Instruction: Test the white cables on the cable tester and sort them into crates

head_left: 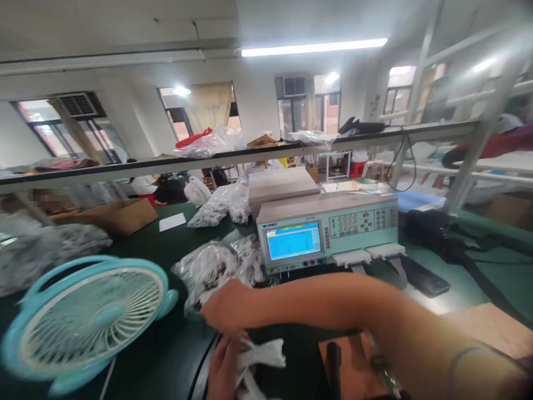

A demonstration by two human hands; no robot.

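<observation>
My right hand (227, 306) reaches across from the right to the clear plastic bag of white cables (208, 268); its fingers are hidden behind the back of the hand and the bag. Below it, near the bottom edge, my left hand (225, 364) is closed round a white cable bundle (266, 354), whose loops stick out to the right. Behind the right forearm stands a tester (362, 222) with a lit blue screen (293, 241).
A turquoise fan (104, 316) stands at the left. More bagged cables (214, 208) and a cardboard box (120, 215) lie farther back. A dark phone-like object (425, 278) lies right of the tester. A shelf (233, 155) spans above the table.
</observation>
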